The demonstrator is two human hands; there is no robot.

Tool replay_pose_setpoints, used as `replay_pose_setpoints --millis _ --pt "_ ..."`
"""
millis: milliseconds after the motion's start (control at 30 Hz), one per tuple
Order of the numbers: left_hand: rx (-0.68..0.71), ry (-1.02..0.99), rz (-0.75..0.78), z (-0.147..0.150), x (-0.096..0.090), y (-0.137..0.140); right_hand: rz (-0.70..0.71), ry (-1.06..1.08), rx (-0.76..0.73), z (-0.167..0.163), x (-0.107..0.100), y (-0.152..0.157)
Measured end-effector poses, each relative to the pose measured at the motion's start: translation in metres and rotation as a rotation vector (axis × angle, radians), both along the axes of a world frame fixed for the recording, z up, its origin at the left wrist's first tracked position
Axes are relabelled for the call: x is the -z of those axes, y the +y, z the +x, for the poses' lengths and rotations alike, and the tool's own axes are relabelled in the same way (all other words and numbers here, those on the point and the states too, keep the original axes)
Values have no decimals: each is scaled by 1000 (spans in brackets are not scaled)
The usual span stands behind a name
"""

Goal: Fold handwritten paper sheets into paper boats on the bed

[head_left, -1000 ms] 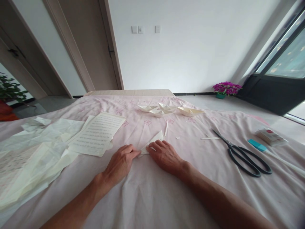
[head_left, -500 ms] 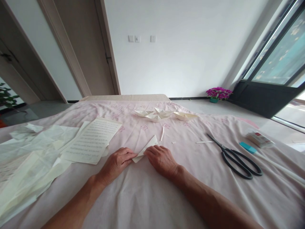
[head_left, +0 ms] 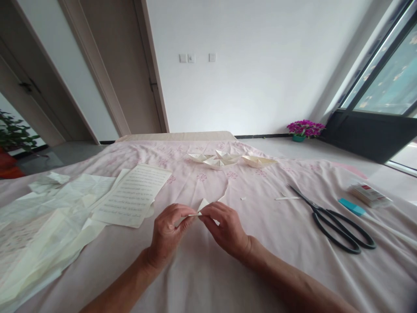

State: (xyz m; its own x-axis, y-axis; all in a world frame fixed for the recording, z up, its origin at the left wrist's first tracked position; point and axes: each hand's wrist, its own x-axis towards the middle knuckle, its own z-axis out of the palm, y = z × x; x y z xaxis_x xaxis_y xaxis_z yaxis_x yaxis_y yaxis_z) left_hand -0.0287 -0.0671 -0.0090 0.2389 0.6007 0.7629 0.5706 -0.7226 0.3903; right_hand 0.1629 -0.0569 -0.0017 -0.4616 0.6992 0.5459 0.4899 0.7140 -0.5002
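Observation:
Between my two hands is a small folded piece of paper [head_left: 203, 203], cream-white, its pointed tip showing above the fingers. My left hand [head_left: 169, 226] pinches its left part between thumb and fingers. My right hand [head_left: 226, 226] pinches the same paper close by, the fingertips of both hands nearly meeting. Most of the paper is hidden behind the fingers. Beyond the hands, several folded paper boats [head_left: 221, 161] stand grouped on the tablecloth, with a yellower paper boat [head_left: 259, 161] at their right.
Printed sheets [head_left: 133, 195] and crumpled thin paper [head_left: 71, 195] lie at left. Black-handled scissors [head_left: 332, 221] rest at right, near a blue-ended tool [head_left: 352, 207] and a small packaged box [head_left: 371, 194]. Paper strips [head_left: 288, 198] lie on the pink tablecloth [head_left: 195, 278].
The paper was a larger triangle lying on the cloth under both hands; now it is gripped between fingertips, mostly covered. My hands have come closer together. The view has shifted slightly.

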Motion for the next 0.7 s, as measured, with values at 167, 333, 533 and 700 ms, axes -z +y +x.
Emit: replay_pose_setpoints --millis 167,333,533,700 --pt "-81 -203 -132 23 -27 -4 -484 543 -13 -15 -9 -2" --pt "-253 -104 -66 23 -61 7 -435 740 135 -17 -24 7" --pt "-344 104 -288 28 -83 17 -211 724 226 -9 -38 8" --pt "-271 -104 -452 39 -47 18 -303 763 267 -9 -19 15"
